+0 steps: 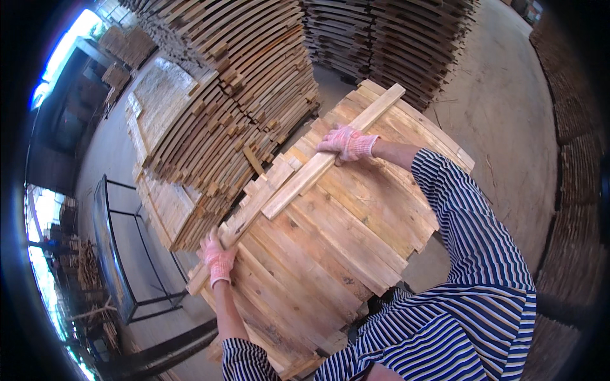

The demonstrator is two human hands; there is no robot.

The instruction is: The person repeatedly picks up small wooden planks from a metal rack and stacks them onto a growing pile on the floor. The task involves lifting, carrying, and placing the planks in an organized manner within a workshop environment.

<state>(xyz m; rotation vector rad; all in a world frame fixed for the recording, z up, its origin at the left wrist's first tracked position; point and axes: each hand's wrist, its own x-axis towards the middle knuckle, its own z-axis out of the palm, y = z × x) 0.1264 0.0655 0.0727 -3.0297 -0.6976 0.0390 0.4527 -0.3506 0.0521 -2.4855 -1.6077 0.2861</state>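
A layer of pale planks (346, 219) lies side by side before me, with uneven ends. Across its far part run two narrow wooden strips that overlap partway along. My right hand (348, 142), in a pink-and-white knit glove, is closed over the right wooden strip (295, 190). At the lower left my left hand (220, 259), gloved alike, has its fingers curled round the left wooden strip (257, 206). The undersides of both strips are hidden, as are some fingertips.
Tall stacks of boards (238, 127) rise just beyond the planks, and darker stacks (394, 47) stand farther back. A black metal frame (136, 254) is at the left. More stacked wood (581, 159) lines the right side, past a strip of concrete floor (508, 120).
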